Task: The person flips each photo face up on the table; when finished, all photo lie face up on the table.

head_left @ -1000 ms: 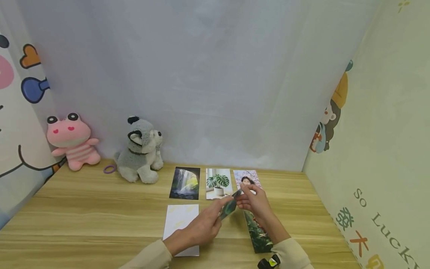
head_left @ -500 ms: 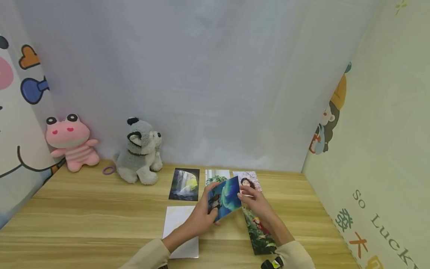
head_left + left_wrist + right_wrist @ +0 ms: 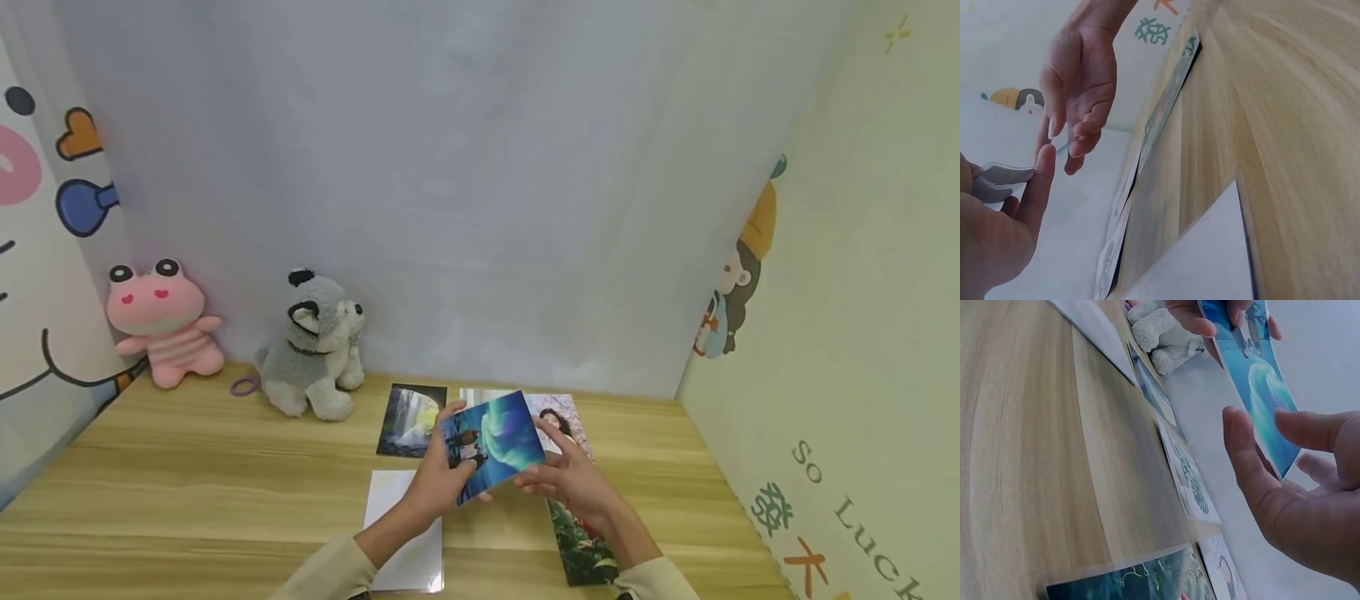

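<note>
My left hand (image 3: pixel 438 479) grips a photo (image 3: pixel 510 442) of several people under blue-green northern lights, thumb on its face and fingers behind. The photo is held above the table, its picture up and tilted. Around its right-hand end my right hand (image 3: pixel 577 479) has spread, loosely bent fingers; in the right wrist view the thumb (image 3: pixel 1304 428) is close to the picture, and any contact is hard to tell. Behind the hands lie a waterfall photo (image 3: pixel 405 425), a mostly hidden plant photo (image 3: pixel 1191 484) and a portrait photo (image 3: pixel 558 410). A leafy green photo (image 3: pixel 581 554) lies under the right forearm.
A white sheet or stack (image 3: pixel 408 554) lies partly under the left forearm on the wooden table (image 3: pixel 187 492). Towards the back left are a grey plush dog (image 3: pixel 315 350), a pink plush frog (image 3: pixel 165 325) and a purple ring (image 3: pixel 243 386). A pale curtain (image 3: pixel 525 192) hangs behind.
The photo has turned from nearly edge-on to picture side up and shifted slightly left in the left hand. The right fingers, earlier pinching its edge, have spread apart.
</note>
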Demonstrator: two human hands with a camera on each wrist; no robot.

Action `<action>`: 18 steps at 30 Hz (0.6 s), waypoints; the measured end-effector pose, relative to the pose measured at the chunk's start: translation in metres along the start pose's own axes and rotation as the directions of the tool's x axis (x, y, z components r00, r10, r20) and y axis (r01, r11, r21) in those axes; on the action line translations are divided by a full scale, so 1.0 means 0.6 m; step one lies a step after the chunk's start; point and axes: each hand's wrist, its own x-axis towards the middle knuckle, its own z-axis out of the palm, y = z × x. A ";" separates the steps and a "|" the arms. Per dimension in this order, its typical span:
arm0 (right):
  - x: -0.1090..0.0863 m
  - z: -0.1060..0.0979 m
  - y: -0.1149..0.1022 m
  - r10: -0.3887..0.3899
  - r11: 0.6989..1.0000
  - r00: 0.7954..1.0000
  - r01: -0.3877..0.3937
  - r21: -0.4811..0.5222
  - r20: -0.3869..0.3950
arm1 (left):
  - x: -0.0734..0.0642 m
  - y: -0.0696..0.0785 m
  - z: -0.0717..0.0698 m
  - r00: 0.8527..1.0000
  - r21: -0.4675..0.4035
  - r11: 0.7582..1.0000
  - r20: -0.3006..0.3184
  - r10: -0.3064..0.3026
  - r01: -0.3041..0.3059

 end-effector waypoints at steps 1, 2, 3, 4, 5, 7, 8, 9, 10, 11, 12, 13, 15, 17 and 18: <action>0.000 0.001 0.001 -0.003 1.000 1.000 0.003 0.013 0.003 | 0.000 0.001 0.001 1.000 0.004 1.000 -0.013 -0.003 0.003; 0.001 0.001 0.002 -0.005 1.000 1.000 0.005 0.025 0.006 | 0.000 0.002 0.001 1.000 0.004 1.000 -0.026 -0.006 0.006; 0.001 0.001 0.003 -0.012 0.999 1.000 0.011 0.036 0.009 | 0.000 0.003 0.002 0.999 0.006 1.000 -0.038 -0.010 0.010; 0.001 0.002 0.004 -0.018 0.999 1.000 0.017 0.046 0.011 | -0.001 0.003 0.002 0.999 0.003 1.000 -0.050 -0.015 0.015; 0.002 0.002 0.004 -0.024 0.998 1.000 0.024 0.056 0.011 | -0.001 0.004 0.003 0.998 0.000 1.000 -0.061 -0.024 0.024; 0.003 0.002 0.006 -0.035 0.997 0.999 0.035 0.068 0.005 | -0.001 0.005 0.004 0.997 -0.008 0.999 -0.071 -0.033 0.032; 0.004 0.003 0.006 -0.039 0.997 0.999 0.039 0.071 0.001 | -0.001 0.005 0.005 0.997 -0.019 0.999 -0.073 -0.039 0.038; 0.004 0.003 0.007 -0.041 0.996 0.999 0.042 0.073 -0.005 | -0.001 0.005 0.005 0.996 -0.027 0.999 -0.074 -0.045 0.043; 0.004 0.004 0.007 -0.043 0.996 0.999 0.044 0.073 -0.009 | 0.000 0.005 0.006 0.996 -0.029 0.999 -0.076 -0.048 0.046; 0.004 0.004 0.006 -0.044 0.996 0.999 0.045 0.072 -0.014 | 0.000 0.005 0.006 0.996 -0.026 0.999 -0.079 -0.049 0.047; 0.004 0.005 0.006 -0.045 0.996 0.999 0.046 0.071 -0.017 | 0.001 0.005 0.006 0.995 -0.023 0.999 -0.083 -0.048 0.046; 0.004 0.005 0.006 -0.045 0.996 0.999 0.046 0.071 -0.019 | 0.001 0.005 0.007 0.995 -0.029 0.998 -0.084 -0.050 0.048; 0.005 0.006 0.006 -0.046 0.997 0.999 0.047 0.067 -0.023 | 0.002 0.004 0.007 0.995 -0.039 0.998 -0.085 -0.053 0.050; 0.005 0.007 0.006 -0.046 0.997 0.999 0.048 0.064 -0.021 | 0.002 0.004 0.007 0.995 -0.054 0.997 -0.084 -0.054 0.049; 0.005 0.007 0.007 -0.045 0.997 0.999 0.046 0.064 -0.020 | 0.002 0.004 0.007 0.995 -0.064 0.997 -0.082 -0.055 0.050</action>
